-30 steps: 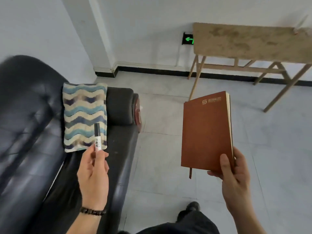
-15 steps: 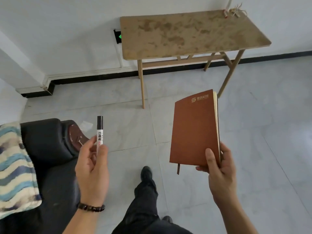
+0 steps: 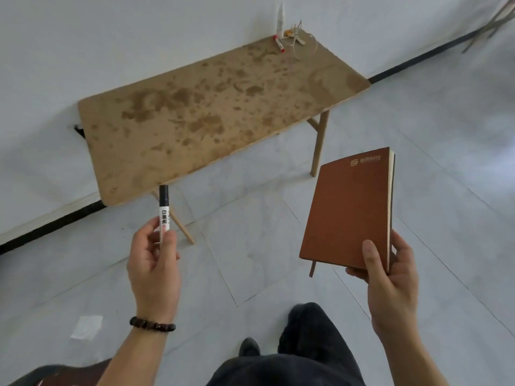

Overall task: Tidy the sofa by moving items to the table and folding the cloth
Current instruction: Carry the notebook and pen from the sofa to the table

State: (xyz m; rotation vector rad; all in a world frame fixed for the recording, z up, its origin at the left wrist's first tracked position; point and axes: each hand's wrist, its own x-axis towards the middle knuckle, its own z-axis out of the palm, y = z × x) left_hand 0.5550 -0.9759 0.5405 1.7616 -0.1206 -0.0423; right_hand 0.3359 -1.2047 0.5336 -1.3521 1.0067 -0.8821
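Observation:
My left hand (image 3: pixel 152 263) pinches a black-capped white marker (image 3: pixel 164 211) upright, just in front of the near left corner of the stained wooden table (image 3: pixel 211 115). My right hand (image 3: pixel 390 277) grips the lower edge of a closed brown notebook (image 3: pixel 348 210), held upright to the right of the table with its ribbon hanging down. Only a dark sliver of the sofa (image 3: pixel 47 376) shows at the bottom left. The cloth is out of view.
A red-capped marker (image 3: pixel 278 43) and some straw-like scraps (image 3: pixel 296 37) lie at the table's far right corner, against the white wall. A scrap of paper (image 3: pixel 86 327) lies on the grey tiled floor. My dark trouser leg and shoe (image 3: pixel 278 355) are below.
The view has swung from the sofa and patterned cloth round to the table, which is now much closer. Both hands kept hold of the marker and the notebook.

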